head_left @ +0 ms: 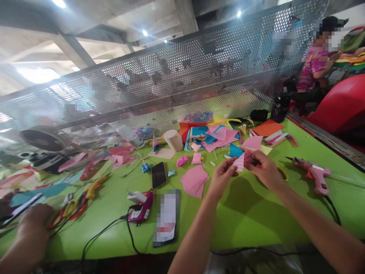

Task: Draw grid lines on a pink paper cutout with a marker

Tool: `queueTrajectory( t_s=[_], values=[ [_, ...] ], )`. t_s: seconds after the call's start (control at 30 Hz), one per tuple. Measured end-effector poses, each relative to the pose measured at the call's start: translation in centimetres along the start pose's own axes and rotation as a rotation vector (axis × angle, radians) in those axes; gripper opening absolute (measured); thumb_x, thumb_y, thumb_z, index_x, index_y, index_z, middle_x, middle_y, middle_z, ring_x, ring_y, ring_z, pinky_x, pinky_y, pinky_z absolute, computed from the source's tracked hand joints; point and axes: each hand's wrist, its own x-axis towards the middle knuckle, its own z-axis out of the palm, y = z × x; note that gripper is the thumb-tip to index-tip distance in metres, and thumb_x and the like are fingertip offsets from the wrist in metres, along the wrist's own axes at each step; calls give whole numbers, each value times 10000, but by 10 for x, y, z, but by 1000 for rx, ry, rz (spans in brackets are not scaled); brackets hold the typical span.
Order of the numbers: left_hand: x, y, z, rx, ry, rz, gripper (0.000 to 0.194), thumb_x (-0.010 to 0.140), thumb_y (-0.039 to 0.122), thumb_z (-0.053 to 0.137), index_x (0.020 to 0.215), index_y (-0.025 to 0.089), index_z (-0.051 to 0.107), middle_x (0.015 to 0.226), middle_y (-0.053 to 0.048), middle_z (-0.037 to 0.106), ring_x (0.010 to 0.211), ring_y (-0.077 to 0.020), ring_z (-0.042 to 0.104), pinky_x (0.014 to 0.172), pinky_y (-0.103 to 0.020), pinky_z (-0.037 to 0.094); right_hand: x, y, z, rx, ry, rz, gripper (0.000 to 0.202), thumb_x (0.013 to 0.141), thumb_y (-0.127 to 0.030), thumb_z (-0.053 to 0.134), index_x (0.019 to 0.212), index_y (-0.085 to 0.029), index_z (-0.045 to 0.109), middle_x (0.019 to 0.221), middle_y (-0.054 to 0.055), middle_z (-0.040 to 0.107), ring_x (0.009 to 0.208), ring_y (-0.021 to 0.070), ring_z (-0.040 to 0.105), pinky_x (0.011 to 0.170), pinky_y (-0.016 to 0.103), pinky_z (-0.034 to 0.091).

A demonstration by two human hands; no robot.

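My left hand (224, 172) and my right hand (262, 167) are raised over the green table, close together. Between them they pinch a small folded piece of pink paper (240, 163) with pale lines on it. The fingers of both hands are closed on its two sides. Behind my fingers lie a blue paper piece (235, 150) and a pink sheet (252, 143). Part of a yellow scissors handle (283, 173) shows beside my right hand. Left of my left hand rest several pink paper cut-outs (195, 181).
A pink glue gun (316, 173) lies at right, its cord running off the edge. Phones (159, 175), a magenta power adapter (141, 207) and scissors (71, 205) lie at left. Another person's hand (35, 217) rests at far left. Perforated metal panel (171, 76) stands behind.
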Motion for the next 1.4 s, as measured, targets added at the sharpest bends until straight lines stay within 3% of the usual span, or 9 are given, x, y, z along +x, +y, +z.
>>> queueTrajectory(
  t_s=[0.17,0.27,0.4,0.53,0.7,0.83,0.93,1.23,1.4],
  values=[
    [3,-7,1,121,-54,48,676,826,671,828,1224,129,768,982,-83,740,829,-165,657,689,-258,547,-2,1,2,35,-60,-54,57,843,-271,771,885,-247,740,1132,77,698,958,249,675,779,366,566],
    [4,-9,1,128,-32,43,613,849,676,800,1119,126,766,911,-66,707,831,-172,665,660,-247,535,-2,-2,2,38,-75,-84,58,867,-283,760,834,-254,723,1076,79,696,1081,292,687,817,385,580],
    [3,-8,1,88,26,10,581,868,691,768,1042,137,742,899,-54,689,817,-164,664,649,-243,534,-2,-7,0,13,-136,-134,111,903,-327,766,820,-273,716,1018,82,711,1343,353,610,1006,469,554],
    [5,-8,3,125,31,39,603,828,719,793,1001,151,693,838,-23,658,744,-136,627,614,-227,517,-3,-9,1,-24,-178,-157,106,916,-346,772,843,-275,742,1238,106,711,1435,363,559,1110,536,507],
    [5,-15,4,162,-16,67,612,879,743,730,1072,170,635,778,12,613,679,-114,592,574,-209,487,-4,-4,4,-48,-85,-153,99,917,-349,780,878,-271,734,1360,108,679,1396,344,592,1136,547,500],
    [5,-19,6,171,-24,70,593,934,722,678,1176,185,600,736,48,575,583,-89,522,509,-195,429,-5,-2,4,-34,-13,-115,101,929,-359,772,948,-266,737,1360,109,652,1189,295,686,973,475,598],
    [4,-20,8,150,-21,52,605,921,744,675,1158,196,573,729,55,572,567,-91,519,496,-199,440,-6,-3,3,-29,0,-134,101,920,-346,784,966,-265,744,1361,114,633,1187,292,682,893,431,622],
    [-1,-16,13,157,31,58,580,937,742,656,1136,206,556,711,87,484,519,-74,435,452,-193,384,-6,-5,2,-55,34,-200,118,896,-350,814,898,-284,715,1281,98,634,1294,335,633,1001,504,577],
    [-4,-14,14,201,13,25,651,964,731,627,1309,180,593,664,93,460,513,-78,420,474,-200,354,-5,-6,2,-62,33,-211,100,909,-358,806,892,-291,734,1276,93,639,1307,327,627,1132,545,503]
  ],
)
